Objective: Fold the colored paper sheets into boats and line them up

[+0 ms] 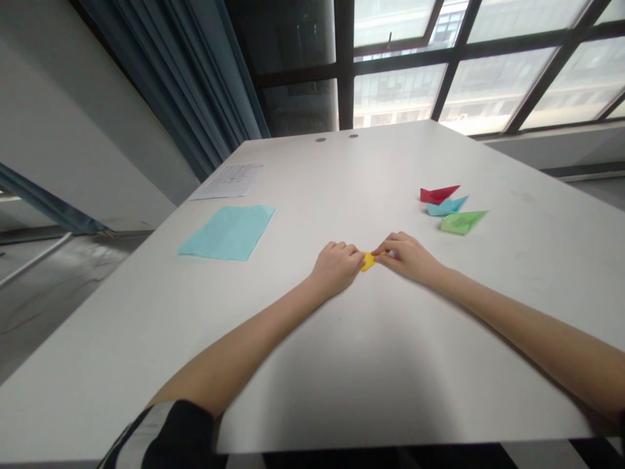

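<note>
A small piece of folded yellow paper (368,262) is pinched between my two hands above the middle of the white table. My left hand (338,267) grips its left end with the fingers curled over it. On the other end, my right hand (403,255) closes its thumb and fingertips on the paper. Much of the paper is hidden by the fingers, so its full shape cannot be made out. To the right of my right hand lie three folded paper shapes with pointed ends: a red one (438,195), a blue one (446,206) and a green one (463,222).
A light blue square sheet (228,232) lies flat on the left of the white table (312,358). Behind it, a printed page (230,180) rests near the left edge. Two round dark fittings sit at the far edge, before a blue curtain (185,71) and windows.
</note>
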### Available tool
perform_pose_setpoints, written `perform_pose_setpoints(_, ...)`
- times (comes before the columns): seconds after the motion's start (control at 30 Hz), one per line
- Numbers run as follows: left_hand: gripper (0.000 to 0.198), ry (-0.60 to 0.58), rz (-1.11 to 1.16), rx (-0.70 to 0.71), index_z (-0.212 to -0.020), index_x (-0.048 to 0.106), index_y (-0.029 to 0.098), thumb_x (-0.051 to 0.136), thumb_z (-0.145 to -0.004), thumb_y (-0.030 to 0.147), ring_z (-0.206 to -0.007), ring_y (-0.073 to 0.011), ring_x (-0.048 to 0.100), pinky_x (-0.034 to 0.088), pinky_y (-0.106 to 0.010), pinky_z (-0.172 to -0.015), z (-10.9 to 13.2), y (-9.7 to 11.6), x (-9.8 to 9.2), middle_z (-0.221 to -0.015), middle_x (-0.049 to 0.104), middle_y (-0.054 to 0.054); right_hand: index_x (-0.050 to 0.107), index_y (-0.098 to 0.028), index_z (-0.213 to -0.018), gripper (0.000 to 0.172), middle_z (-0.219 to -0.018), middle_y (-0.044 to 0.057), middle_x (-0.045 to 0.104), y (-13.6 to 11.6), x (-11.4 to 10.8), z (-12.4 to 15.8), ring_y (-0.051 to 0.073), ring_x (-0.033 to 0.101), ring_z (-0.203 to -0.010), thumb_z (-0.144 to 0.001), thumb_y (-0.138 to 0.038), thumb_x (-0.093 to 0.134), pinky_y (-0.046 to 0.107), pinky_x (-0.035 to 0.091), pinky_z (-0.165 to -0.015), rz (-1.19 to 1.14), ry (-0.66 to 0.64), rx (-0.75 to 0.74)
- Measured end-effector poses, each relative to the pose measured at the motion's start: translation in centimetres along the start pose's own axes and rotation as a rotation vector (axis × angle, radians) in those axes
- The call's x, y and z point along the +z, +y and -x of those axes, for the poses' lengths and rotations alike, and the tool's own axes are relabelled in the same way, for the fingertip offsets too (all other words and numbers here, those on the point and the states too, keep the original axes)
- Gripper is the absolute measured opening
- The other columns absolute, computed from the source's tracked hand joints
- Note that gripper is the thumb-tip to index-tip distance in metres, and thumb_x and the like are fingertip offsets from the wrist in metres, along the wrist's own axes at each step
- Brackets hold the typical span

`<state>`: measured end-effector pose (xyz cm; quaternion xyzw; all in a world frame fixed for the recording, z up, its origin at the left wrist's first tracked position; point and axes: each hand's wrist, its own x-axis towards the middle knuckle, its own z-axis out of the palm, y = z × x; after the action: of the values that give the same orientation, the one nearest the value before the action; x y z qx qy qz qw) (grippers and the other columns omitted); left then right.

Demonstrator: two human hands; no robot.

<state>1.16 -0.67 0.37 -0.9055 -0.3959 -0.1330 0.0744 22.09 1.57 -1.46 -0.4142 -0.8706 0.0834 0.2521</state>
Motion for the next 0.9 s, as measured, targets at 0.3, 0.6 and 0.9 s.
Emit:
perform_pose_setpoints(0.3, 0.037, 0.022, -0.125, -0.147, -0.076, 0.065, 0.014, 0.047, -0.083, 0.046, -0.077, -0.0223, 0.055, 0.036, -0.034, -0.066, 0.2, 0.1, -0.3, -0.075, 0.062, -0.01, 0.065, -0.021, -0.08, 0.017, -0.076, 0.004, 0.062, -0.1, 0.1, 0.1, 0.019, 0.052, -0.073, -0.08, -0.036, 0.057, 0.033, 0.041, -0.071, 0.036, 0.034, 0.049)
perform_pose_setpoints(0.6, 0.047, 0.076, -0.129, -0.203, -0.076, 0.062, 0.014, 0.043, -0.081, 0.057, -0.077, -0.0246, 0.056, 0.034, -0.039, -0.071, 0.5, -0.4, 0.0, -0.073, 0.063, -0.012, 0.064, -0.02, -0.099, 0.023, -0.095, 0.009, 0.06, -0.5, 0.2, 0.2, 0.022, 0.052, -0.083, -0.085, -0.031, 0.049, 0.038, 0.041, -0.077, 0.08, -0.012, -0.021)
perform_pose_setpoints(0.9, 0.019, 0.29, 0.111, -0.27, -0.074, 0.06, 0.019, 0.057, -0.078, 0.037, -0.096, -0.0207, 0.051, 0.042, -0.033, -0.078, 0.4, 0.0, -0.1, -0.114, 0.053, -0.008, 0.057, -0.02, -0.082, 0.012, -0.067, 0.001, 0.06, -1.8, -0.3, 0.0, 0.014, 0.053, -0.058, -0.079, -0.03, 0.052, 0.026, 0.04, -0.054, -0.12, 0.132, 0.165)
